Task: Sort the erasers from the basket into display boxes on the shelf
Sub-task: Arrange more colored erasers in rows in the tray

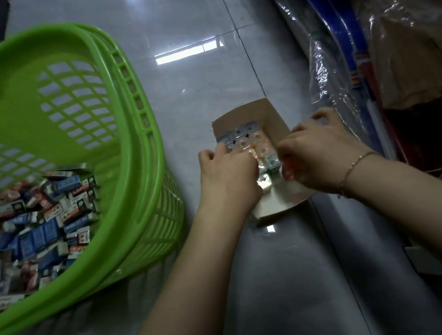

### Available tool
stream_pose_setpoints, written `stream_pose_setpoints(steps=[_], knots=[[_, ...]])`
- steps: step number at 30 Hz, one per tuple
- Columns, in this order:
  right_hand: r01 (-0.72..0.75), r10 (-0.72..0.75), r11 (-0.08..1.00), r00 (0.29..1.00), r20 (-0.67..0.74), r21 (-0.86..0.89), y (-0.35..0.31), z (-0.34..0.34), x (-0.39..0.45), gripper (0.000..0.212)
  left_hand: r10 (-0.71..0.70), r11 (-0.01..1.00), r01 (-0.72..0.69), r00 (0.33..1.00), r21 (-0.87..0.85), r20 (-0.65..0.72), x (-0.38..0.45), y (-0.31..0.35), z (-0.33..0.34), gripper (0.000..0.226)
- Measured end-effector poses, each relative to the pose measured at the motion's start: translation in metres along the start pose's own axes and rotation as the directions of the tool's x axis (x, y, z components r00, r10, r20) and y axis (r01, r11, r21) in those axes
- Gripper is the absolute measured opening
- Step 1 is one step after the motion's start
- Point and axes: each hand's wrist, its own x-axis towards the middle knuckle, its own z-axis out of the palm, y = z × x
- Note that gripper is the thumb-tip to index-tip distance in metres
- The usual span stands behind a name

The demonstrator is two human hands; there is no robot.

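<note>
Both hands work over a small open brown cardboard display box [253, 121] lying on the glossy grey tiled floor [197, 69]. The left hand [228, 175] has its fingers curled down into the box, the fingertips pressed among small clear-wrapped erasers [244, 138] with round pale faces; whether it pinches one of them cannot be told. The right hand [320, 153] is curled too, its fingers bent over the right wall of the box; a bit of orange-red shows under its thumb, but what it grips is not clear. A thin gold-coloured bracelet [357, 165] circles the right wrist.

The box has its long axis running away from the person, slightly tilted to the left at the far end, with the far flap standing up and a pale flap [275, 202] spread flat at the near end. The wrapped erasers sit in rows along that axis, filling the far part of the box.

To the left, just beside the left forearm, stands a large lime-green plastic lattice basket [133, 141]. Its bottom holds a loose heap of small boxed erasers [40, 215] in blue, white and red sleeves, lying in all directions.

On the right, clear plastic sheeting [339, 45] covers blue and brown goods.
</note>
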Motion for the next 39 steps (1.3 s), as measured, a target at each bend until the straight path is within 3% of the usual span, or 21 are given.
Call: stream_pose_setpoints(steps=[2,5,8,18,28,30,31,33,34,35,36,38,39], knots=[[-0.015,0.013,0.995,1.0,-0.018,-0.095,0.001,0.0,0.0,0.008,-0.008,1.0,0.008,1.0,0.007,-0.001,0.001,0.0,0.003,0.018],[0.063,-0.087,0.976,0.991,-0.105,-0.209,-0.004,0.001,0.0,0.016,-0.012,1.0,0.012,1.0,-0.005,-0.006,0.001,0.001,0.006,0.016],[0.156,-0.17,0.967,0.984,-0.054,-0.201,-0.009,0.007,0.003,0.028,-0.01,1.0,0.01,1.0,-0.015,-0.008,0.002,0.002,0.006,0.015],[0.144,-0.142,0.976,0.99,0.021,-0.164,-0.006,0.022,0.02,0.026,-0.003,1.0,0.003,1.0,-0.016,-0.014,0.002,0.0,0.007,0.017],[0.106,-0.106,0.994,0.994,-0.015,-0.042,-0.004,0.027,0.016,0.022,0.01,1.0,-0.01,1.0,-0.008,-0.017,0.001,0.0,0.007,0.023],[0.095,-0.089,0.992,0.993,-0.072,0.086,-0.002,0.022,0.009,0.024,0.005,1.0,-0.005,0.999,-0.005,-0.049,-0.001,-0.001,0.005,0.021],[0.087,-0.05,0.971,0.984,-0.168,0.221,0.0,0.02,0.004,0.023,-0.002,1.0,0.001,0.996,-0.014,-0.093,-0.002,-0.002,0.004,0.021],[0.052,0.154,0.865,0.919,-0.362,0.499,0.005,0.018,-0.007,0.023,-0.018,0.998,0.006,0.975,-0.056,-0.22,-0.005,-0.003,0.003,0.022],[0.009,0.295,0.781,0.876,-0.381,0.625,0.008,0.018,-0.011,0.028,-0.019,0.997,-0.003,0.963,-0.082,-0.269,-0.005,-0.002,0.002,0.024],[-0.059,0.427,0.659,0.85,-0.309,0.75,0.011,0.019,-0.014,0.034,-0.007,0.994,-0.025,0.958,-0.109,-0.286,-0.004,-0.001,0.001,0.027],[-0.15,0.516,0.478,0.846,-0.138,0.866,0.012,0.021,-0.015,0.039,0.019,0.989,-0.058,0.963,-0.139,-0.269,-0.001,0.0,0.0,0.031],[-0.369,0.471,0.044,0.827,0.307,0.928,0.012,0.026,-0.016,0.047,0.117,0.97,-0.149,0.979,-0.19,-0.17,0.009,0.007,-0.002,0.041],[-0.466,0.405,-0.042,0.801,0.442,0.884,0.01,0.03,-0.016,0.051,0.179,0.961,-0.199,0.977,-0.191,-0.115,0.016,0.011,-0.003,0.044]])
